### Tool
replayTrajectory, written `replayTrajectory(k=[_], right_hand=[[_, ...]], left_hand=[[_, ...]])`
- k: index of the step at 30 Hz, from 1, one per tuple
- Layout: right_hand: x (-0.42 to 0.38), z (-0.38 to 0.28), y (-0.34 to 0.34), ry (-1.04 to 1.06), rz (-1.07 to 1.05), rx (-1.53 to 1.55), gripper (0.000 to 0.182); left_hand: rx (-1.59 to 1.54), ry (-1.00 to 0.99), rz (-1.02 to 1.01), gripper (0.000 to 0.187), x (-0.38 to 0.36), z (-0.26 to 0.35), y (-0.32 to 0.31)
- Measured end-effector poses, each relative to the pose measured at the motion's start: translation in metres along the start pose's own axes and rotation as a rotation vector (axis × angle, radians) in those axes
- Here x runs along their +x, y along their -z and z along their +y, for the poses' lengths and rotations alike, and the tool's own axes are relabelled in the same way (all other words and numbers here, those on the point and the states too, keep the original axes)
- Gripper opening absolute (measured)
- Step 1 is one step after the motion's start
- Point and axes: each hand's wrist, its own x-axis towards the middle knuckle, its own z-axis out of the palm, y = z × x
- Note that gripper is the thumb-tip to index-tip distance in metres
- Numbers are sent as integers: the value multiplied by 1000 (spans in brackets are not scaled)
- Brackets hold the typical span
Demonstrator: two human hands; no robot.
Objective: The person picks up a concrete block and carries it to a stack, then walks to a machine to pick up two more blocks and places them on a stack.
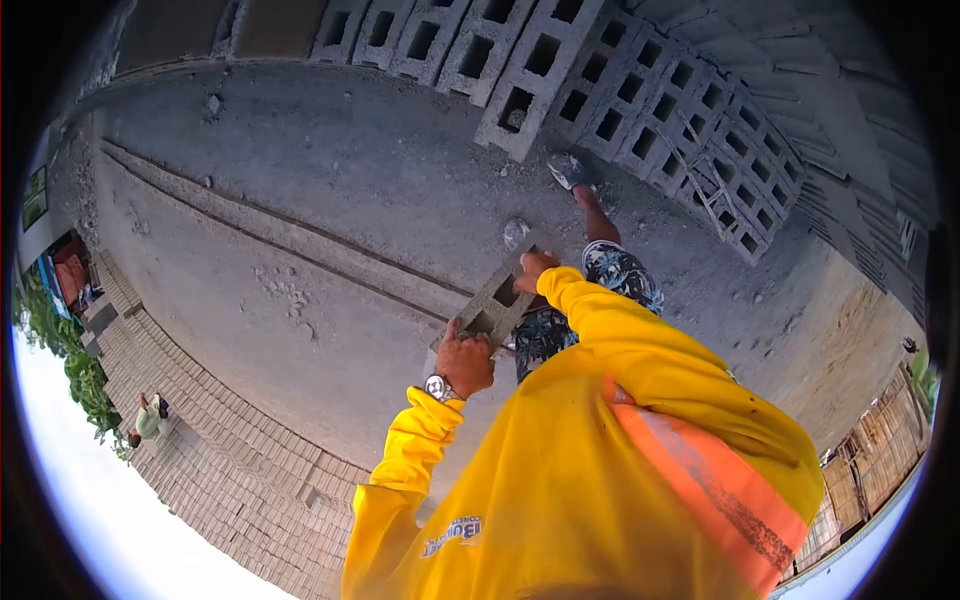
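My left hand [463,362], with a watch [437,388] on the wrist, is closed around the near end of a grey hollow concrete block [500,298]. Further along the same block, my right hand [535,272] grips the side by the far end. The block lies tilted across the front of my patterned shorts [622,272], its open cores showing between my hands. One of my shoes [568,170] rests on the dusty ground beyond it, and a pale rounded shape [515,232], perhaps the other shoe, shows beside the block.
Rows of hollow concrete blocks [540,55] stand along the top, with more rows [690,110] to the right. A long narrow strip with raised edges [290,235] crosses the ground. Large block stacks [230,430] fill the lower left, near another person [150,417]. Rubble [285,290] lies scattered.
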Motion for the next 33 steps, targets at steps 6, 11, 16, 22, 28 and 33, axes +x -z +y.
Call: replayTrajectory(k=[6,11,16,22,28,33], right_hand=[[-25,22,43,78,203,-1,43],[-54,48,152,148,497,-133,41],[-44,92,266,190,799,-360,34],[-3,145,358,203,881,-509,37],[-1,154,361,181,847,-559,42],[-22,84,394,102,936,-506,47]], left_hand=[[-69,42,81,37,1,22,19],[-98,-5,311,34,51,51,46],[-113,-96,680,37,163,83,66],[-166,-55,684,45,289,112,89],[-277,-1,585,44,298,122,89],[-778,254,848,34,239,89,126]])
